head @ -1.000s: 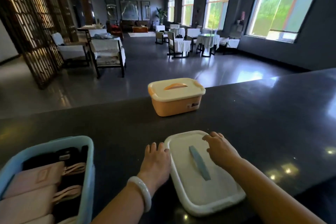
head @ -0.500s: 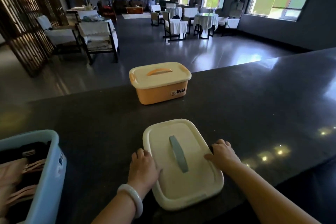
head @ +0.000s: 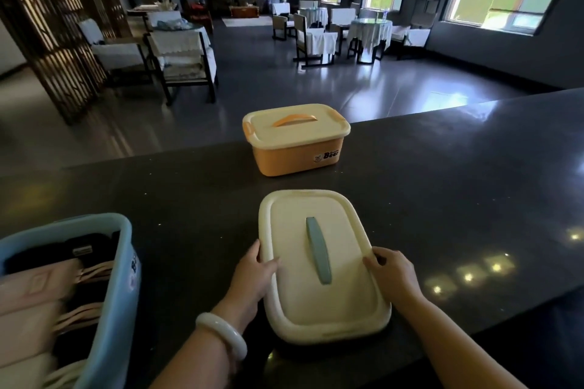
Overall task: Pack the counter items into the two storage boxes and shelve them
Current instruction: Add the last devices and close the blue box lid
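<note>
Head view: I see the cream lid point(head: 320, 265) lying flat on the dark counter point(head: 458, 186) at 6 o'clock, my left hand point(head: 252, 278) pinching its left rim and my right hand point(head: 392, 275) clamped on its right rim, a two-sided hold that I judge suits lifting it level. The open blue box point(head: 110, 278), packed with pink and black items, waits at 8 o'clock for this lid. The orange box point(head: 297, 142), already lidded, stands at 12 o'clock, out of the way.

Two storage boxes, one orange box point(head: 297, 144) and one blue box point(head: 104, 294), plus one loose lid point(head: 319, 265).
</note>
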### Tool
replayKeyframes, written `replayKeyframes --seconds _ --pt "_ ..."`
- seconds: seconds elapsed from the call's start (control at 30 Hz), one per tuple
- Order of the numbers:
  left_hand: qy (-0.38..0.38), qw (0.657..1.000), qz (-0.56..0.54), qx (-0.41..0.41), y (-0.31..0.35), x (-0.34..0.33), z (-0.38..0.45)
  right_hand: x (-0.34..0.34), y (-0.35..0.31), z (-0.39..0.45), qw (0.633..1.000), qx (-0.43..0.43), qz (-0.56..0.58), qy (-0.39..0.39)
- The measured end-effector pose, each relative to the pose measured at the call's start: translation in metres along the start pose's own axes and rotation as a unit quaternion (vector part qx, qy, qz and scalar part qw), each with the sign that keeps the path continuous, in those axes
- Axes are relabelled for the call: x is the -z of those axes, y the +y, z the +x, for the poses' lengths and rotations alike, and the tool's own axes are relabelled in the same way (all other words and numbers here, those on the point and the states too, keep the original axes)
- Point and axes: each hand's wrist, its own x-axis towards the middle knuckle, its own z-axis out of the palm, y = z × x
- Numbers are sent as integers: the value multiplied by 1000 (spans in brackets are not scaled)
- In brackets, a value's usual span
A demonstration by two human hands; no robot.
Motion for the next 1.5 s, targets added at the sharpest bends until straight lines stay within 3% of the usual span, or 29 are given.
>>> replayKeyframes --seconds 0.13,0.3,0.43,0.67,0.87,1.1,1.5 --pt "67 993 36 -89 31 38 -12 -17 -41 -3 996 23 85 3" --pt "185 967 80 -155 47 134 -30 -65 -124 -17 989 87 109 -41" --pt "262 952 74 -138 28 224 -50 -115 -193 -45 979 141 111 -101" --pt "319 944 1 -82 -35 333 -87 -192 -263 -114 954 215 108 -180" --pt "297 954 -20 -48 -78 357 -96 -230 -263 -156 969 174 114 -134" --pt "244 969 -32 -33 -96 373 -88 -239 -260 -178 976 124 116 -133" --pt "195 976 -58 -75 -118 370 -92 -238 -251 -193 964 52 174 -194"
